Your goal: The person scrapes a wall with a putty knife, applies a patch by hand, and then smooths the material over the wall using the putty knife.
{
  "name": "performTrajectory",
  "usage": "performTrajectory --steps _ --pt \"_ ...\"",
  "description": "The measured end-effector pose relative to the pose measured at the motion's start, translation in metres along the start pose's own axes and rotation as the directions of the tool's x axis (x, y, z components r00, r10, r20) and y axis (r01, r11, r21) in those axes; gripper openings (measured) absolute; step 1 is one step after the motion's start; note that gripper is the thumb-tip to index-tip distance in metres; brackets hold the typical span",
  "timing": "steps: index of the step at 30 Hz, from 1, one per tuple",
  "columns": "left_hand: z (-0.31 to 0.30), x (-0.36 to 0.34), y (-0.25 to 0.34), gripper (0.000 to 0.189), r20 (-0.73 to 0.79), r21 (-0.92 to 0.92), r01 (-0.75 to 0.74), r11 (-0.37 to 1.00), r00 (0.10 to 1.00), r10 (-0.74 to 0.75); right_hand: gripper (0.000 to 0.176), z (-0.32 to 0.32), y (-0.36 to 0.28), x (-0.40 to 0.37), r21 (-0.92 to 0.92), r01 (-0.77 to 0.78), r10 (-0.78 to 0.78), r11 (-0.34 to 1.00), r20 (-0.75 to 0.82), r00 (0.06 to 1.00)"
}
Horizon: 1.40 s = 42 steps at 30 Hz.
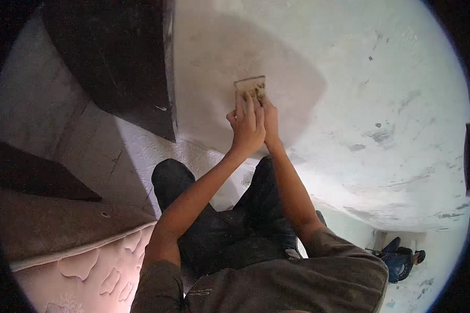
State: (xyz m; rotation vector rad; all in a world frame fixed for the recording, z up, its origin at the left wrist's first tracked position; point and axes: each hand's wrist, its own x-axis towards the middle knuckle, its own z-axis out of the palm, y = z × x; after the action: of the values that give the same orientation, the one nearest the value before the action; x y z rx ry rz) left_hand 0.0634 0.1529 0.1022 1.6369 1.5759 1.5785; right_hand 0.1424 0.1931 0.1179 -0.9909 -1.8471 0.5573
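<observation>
Two hands are in view: one left hand (247,128) and one right hand (270,119). There is one scraper (250,84), one pale wall (381,104), one dark board (120,57), one quilted mattress (89,268) and one dark bundle (399,261) on the floor.

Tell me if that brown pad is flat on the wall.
Flat against it: the brown pad lies on the white wall, left hand and right hand pressing over its lower part.
</observation>
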Motion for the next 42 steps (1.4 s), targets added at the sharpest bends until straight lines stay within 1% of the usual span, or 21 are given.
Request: performTrajectory --steps 1,2,4,5,7,8,10,13,14,15,16,19,21,22,24,25,28,32,34,38,42 --pt "0.004 0.000 -0.001 0.052 -0.089 -0.083 0.014 0.996 0.996 -0.022 0.030 0.003 0.001 0.006 -0.051 -0.079 0.082 0.996 0.045 0.996" --pt "0.003 -0.001 -0.003 0.052 -0.086 -0.078 0.012 0.997 0.996 -0.018 0.030 0.005 0.000 0.010 -0.103 -0.153 0.162 0.983 0.088 0.983" --pt "-0.011 0.001 0.000 0.057 -0.044 0.196 -0.042 0.980 0.998 0.052 0.030 0.002 -0.016 0.004 -0.037 -0.154 0.156 0.987 0.064 0.986" --pt "-0.015 0.002 0.002 0.057 -0.052 0.201 -0.040 0.979 0.997 0.051 0.029 0.001 -0.022 0.001 0.021 -0.157 0.156 0.987 0.043 0.987" --pt "-0.013 0.000 0.001 0.062 0.197 0.179 0.046 0.983 0.977 -0.082 0.027 0.001 -0.016 -0.005 0.003 -0.146 0.146 0.989 0.003 0.989" --pt "-0.009 -0.001 -0.001 0.062 0.197 0.181 0.052 0.982 0.976 -0.088 0.026 -0.001 -0.011 -0.009 -0.018 -0.144 0.143 0.989 -0.051 0.988" --pt "0.001 -0.008 -0.007 0.065 0.108 0.194 -0.054 0.980 0.994 0.033 0.023 -0.006 -0.002 -0.013 -0.059 -0.167 0.165 0.984 -0.035 0.986" --pt "0.000 -0.007 -0.009 0.066 0.129 0.137 -0.058 0.989 0.991 0.040 0.021 -0.008 0.004 -0.009 -0.021 -0.133 0.133 0.991 -0.007 0.991" --pt "-0.003 -0.004 -0.010 0.066 0.127 0.139 -0.052 0.989 0.991 0.034 0.020 -0.010 0.004 -0.008 -0.091 -0.137 0.138 0.986 0.008 0.990" --pt "-0.007 0.000 -0.011 0.066 0.153 0.129 -0.088 0.988 0.986 0.068 0.019 -0.011 0.002 -0.006 -0.163 -0.138 0.144 0.977 0.024 0.989" --pt "-0.011 0.002 -0.011 0.066 0.179 0.116 -0.123 0.986 0.979 0.101 0.019 -0.012 -0.001 -0.005 -0.163 -0.138 0.145 0.977 0.031 0.989" --pt "-0.021 0.005 -0.005 0.067 0.262 0.056 -0.064 0.996 0.964 0.047 0.021 -0.014 -0.009 -0.006 -0.219 -0.127 0.145 0.967 0.069 0.987" --pt "-0.023 0.002 -0.004 0.066 0.230 0.050 -0.112 0.992 0.968 0.098 0.023 -0.009 -0.015 -0.011 0.029 -0.244 0.244 0.969 0.003 0.970" --pt "-0.024 0.000 -0.003 0.066 0.200 0.047 -0.161 0.986 0.969 0.149 0.023 -0.006 -0.020 -0.011 0.027 -0.242 0.242 0.970 0.007 0.970" --pt "-0.025 -0.001 -0.001 0.067 0.187 0.027 -0.173 0.985 0.968 0.165 0.026 -0.003 -0.027 -0.011 0.030 -0.227 0.229 0.973 -0.084 0.970" --pt "-0.024 -0.001 0.001 0.067 0.176 0.008 -0.186 0.982 0.967 0.182 0.027 -0.005 -0.024 -0.010 0.038 -0.222 0.224 0.974 -0.071 0.972" --pt "-0.024 0.000 0.001 0.070 0.245 0.038 -0.145 0.989 0.960 0.132 0.024 -0.005 -0.017 -0.009 -0.021 -0.188 0.185 0.982 -0.096 0.978" --pt "-0.024 0.002 0.002 0.070 0.256 0.064 -0.140 0.988 0.959 0.120 0.019 -0.006 -0.005 -0.007 -0.033 -0.171 0.168 0.985 -0.078 0.983" --pt "-0.025 0.003 0.002 0.068 0.249 0.053 -0.132 0.990 0.962 0.115 0.016 -0.009 -0.006 -0.005 -0.157 -0.198 0.196 0.968 -0.025 0.980" --pt "-0.026 0.005 0.002 0.066 0.255 -0.031 -0.114 0.993 0.960 0.119 0.016 -0.006 0.005 -0.005 -0.148 -0.138 0.132 0.979 -0.049 0.990" --pt "-0.023 0.010 -0.004 0.064 0.172 -0.025 -0.110 0.994 0.979 0.113 0.017 -0.003 -0.011 0.002 -0.092 -0.101 0.098 0.991 -0.031 0.995"
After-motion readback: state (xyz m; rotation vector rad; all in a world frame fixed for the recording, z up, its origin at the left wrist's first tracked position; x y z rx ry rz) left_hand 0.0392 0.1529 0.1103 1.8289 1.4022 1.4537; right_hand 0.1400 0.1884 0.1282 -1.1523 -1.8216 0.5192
